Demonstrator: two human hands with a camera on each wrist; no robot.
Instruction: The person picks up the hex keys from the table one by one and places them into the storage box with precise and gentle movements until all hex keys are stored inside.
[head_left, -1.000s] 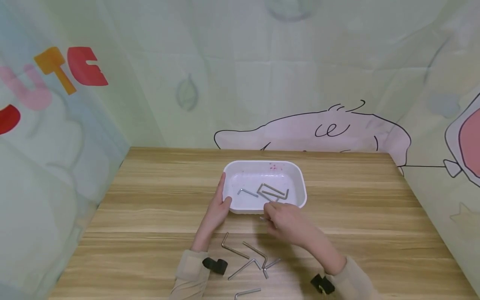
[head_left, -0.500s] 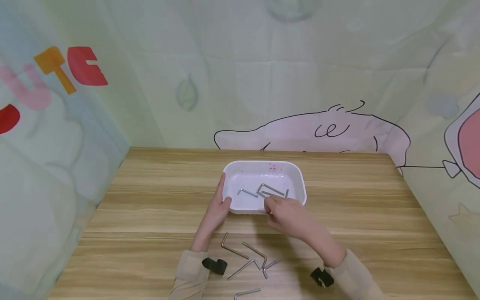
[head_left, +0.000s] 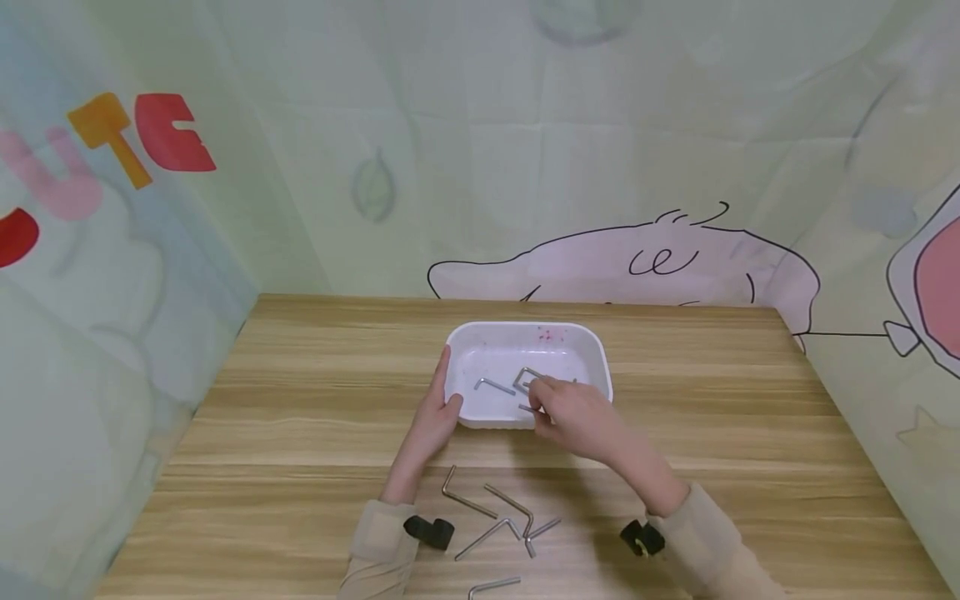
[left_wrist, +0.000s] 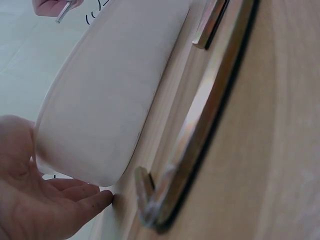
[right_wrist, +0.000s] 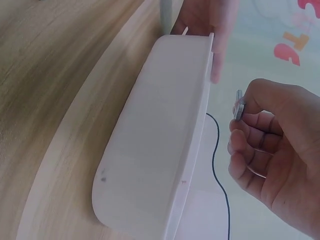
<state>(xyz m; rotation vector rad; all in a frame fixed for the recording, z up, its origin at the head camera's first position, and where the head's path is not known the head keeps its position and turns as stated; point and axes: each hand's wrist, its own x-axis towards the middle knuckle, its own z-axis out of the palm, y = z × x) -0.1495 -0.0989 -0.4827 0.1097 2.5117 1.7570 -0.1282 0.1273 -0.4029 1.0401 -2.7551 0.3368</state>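
Note:
A white plastic tray (head_left: 480,421) stands on the table, and my left hand (head_left: 435,417) holds its left end, thumb at the near corner and fingers along the side wall. Above the tray's near rim, my right hand (head_left: 581,421) pinches a silver hex key (right_wrist: 239,110) between thumb and index finger. Inside the tray lie a small silver hex key (head_left: 495,385) and other hex keys (head_left: 527,372), partly covered by my right hand. In the left wrist view, my left fingers (left_wrist: 80,202) curve about the tray's end.
Nearer on the wooden table (head_left: 300,467) lie several loose hex keys, among them a bronze one (head_left: 472,502), a silver one (head_left: 483,539) and another (head_left: 495,582) at the front edge of view. A printed curtain (head_left: 480,167) stands behind the table.
My right hand has risen and moved forward from the tray's near side to over its near rim, carrying the hex key. My left hand and the tray stay in place.

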